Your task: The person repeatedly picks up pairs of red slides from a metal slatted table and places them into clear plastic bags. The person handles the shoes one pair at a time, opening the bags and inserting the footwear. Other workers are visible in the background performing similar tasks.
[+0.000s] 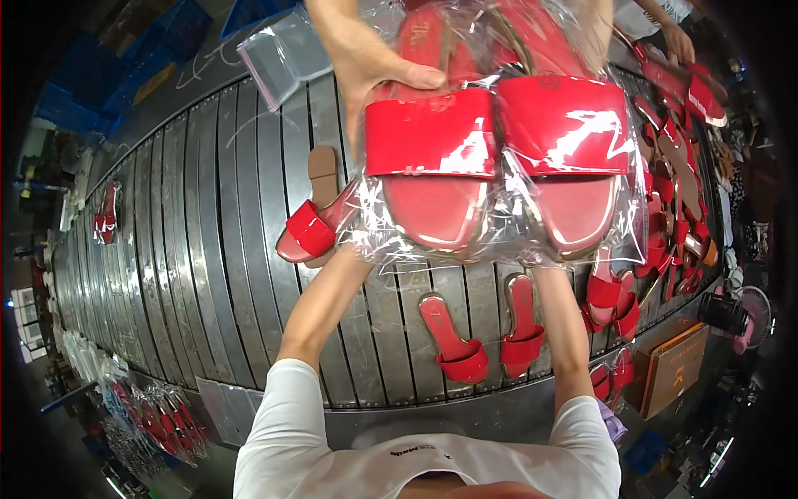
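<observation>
A clear plastic bag [507, 259] holding a pair of red slide sandals [431, 133] is raised close in front of me, toes pointing at me. My left hand [366, 62] is closed on its far left side, thumb pressed over the plastic. At the far right edge, my right hand [600, 29] grips the bag, mostly hidden behind it. Both forearms pass beneath the bag. Left of it lie loose red sandals, one red strap up [311, 229] and a tan sole [322, 170] showing. Two more red sandals [453, 341] lie nearer me.
A slatted metal conveyor [183, 249] runs beneath. Many red sandals [665, 208] crowd its right side, where another person's hand [677, 41] holds one. Clear bags [287, 54] lie at the far edge. A bagged pair [106, 214] rests far left. A brown box [673, 370] stands near right.
</observation>
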### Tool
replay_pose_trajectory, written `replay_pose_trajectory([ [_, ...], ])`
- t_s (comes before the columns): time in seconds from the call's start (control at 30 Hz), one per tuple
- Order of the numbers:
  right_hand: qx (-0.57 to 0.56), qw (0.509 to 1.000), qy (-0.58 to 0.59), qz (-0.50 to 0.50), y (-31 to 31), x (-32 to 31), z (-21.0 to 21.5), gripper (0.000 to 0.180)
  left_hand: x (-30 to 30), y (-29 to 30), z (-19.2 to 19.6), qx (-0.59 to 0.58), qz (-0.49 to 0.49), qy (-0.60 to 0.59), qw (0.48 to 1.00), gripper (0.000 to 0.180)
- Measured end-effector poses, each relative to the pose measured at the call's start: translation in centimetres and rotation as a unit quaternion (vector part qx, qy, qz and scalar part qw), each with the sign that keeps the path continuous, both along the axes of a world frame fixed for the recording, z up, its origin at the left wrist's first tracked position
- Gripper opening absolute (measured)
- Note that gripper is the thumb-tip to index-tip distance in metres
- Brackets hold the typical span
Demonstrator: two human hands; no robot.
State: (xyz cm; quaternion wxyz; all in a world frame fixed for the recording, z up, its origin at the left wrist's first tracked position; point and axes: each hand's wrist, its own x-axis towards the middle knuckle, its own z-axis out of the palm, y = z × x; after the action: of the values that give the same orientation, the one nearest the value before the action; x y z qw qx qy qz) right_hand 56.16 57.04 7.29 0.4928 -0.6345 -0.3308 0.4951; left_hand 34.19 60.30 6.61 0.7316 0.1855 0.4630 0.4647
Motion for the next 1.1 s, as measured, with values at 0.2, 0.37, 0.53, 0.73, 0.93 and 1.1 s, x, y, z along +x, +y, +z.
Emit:
replay_pose_trajectory([
  [0.2,0.002,1.000,-0.013,0.010,0.4,0.0,0.2,0.038,-0.7,-0.2,0.6,-0.001,0.002,0.008,1.000,0.068],
  [0.37,0.006,0.999,-0.034,0.014,0.4,0.5,1.3,0.038,-0.8,1.0,1.2,0.000,-0.002,0.014,1.000,0.070],
  [0.53,0.025,0.997,-0.074,0.023,2.2,1.2,3.0,0.037,-0.6,3.9,1.6,0.011,-0.008,0.022,1.000,0.072],
  [0.73,0.056,0.993,-0.089,0.055,8.0,1.9,3.8,0.037,-1.5,8.3,1.6,0.029,-0.003,0.051,0.998,0.074],
  [0.93,0.222,0.974,0.009,0.049,8.0,4.4,8.6,0.036,-5.0,10.9,2.9,0.083,0.019,0.102,0.991,0.076],
  [1.1,0.128,0.912,-0.371,0.122,-13.3,3.7,4.6,0.047,-1.4,-6.1,1.5,0.251,-0.016,0.377,0.891,0.034],
])
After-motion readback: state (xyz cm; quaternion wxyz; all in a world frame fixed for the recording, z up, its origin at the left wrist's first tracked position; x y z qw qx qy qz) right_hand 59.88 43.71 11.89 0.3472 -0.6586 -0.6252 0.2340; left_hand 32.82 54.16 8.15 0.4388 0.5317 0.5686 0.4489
